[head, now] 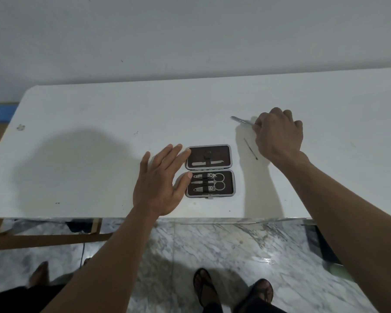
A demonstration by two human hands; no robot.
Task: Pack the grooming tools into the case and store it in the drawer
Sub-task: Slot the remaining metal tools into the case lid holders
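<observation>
right hand [279,135] curled over the far end of a slim metal tool [242,121]; only the near tip and shaft show, the rest is buried under the fingers, so its type can't be told. fingers pinched closed around it, out on the white table [88,109], beyond and to the right of the case [210,171].

a second thin dark stick [250,148] lies loose on the table between case and right hand, partly in the hand's shadow; too fine to identify.

case lies open flat near the table's front edge, two brown-lined halves with grey rims. far half holds one flat silvery file-like piece [208,163] and a dark snap. near half holds two clippers, a small pair of scissors [215,182] under black straps; details small and blurred.

left hand [159,185] spread wide, flat, fingers splayed, fingertips touching the case's left edge; holds nothing.

drawer not in view. table's right end cut off by the frame.
</observation>
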